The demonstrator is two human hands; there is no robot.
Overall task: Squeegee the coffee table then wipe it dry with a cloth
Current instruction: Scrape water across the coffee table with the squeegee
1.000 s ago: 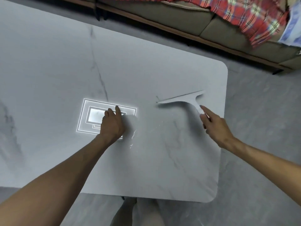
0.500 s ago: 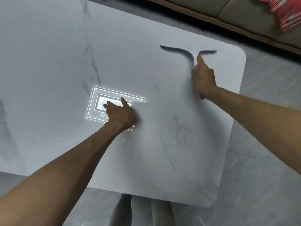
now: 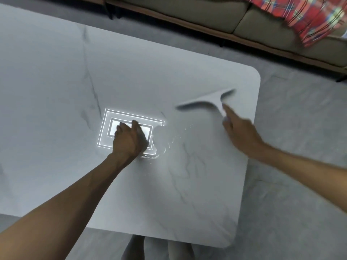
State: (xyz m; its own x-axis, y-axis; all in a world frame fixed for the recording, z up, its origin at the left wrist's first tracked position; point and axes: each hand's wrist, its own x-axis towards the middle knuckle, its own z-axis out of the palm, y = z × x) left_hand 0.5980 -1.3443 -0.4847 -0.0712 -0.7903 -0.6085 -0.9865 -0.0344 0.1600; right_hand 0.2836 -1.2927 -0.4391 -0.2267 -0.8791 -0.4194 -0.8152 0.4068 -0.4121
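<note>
The white marble coffee table (image 3: 56, 91) fills the left and middle of the view. A white squeegee (image 3: 202, 101) lies with its blade on the tabletop near the far right corner, blurred by motion. My right hand (image 3: 242, 134) grips its handle, index finger stretched along it. My left hand (image 3: 127, 141) rests on the tabletop near the middle, fingers bent, on the bright reflection of a ceiling light; nothing shows in it. Water droplets and a thin streak (image 3: 165, 147) glisten just right of the left hand. No cloth is in view.
A beige sofa (image 3: 187, 14) runs along the far side, with a red plaid blanket (image 3: 315, 17) draped over it at the top right. Grey floor (image 3: 291, 184) lies to the right of the table. My legs (image 3: 155, 248) show under the near edge.
Half a second ago the squeegee was out near the far edge; my right hand has since drawn it back toward me. My left hand stays planted on the light's reflection.
</note>
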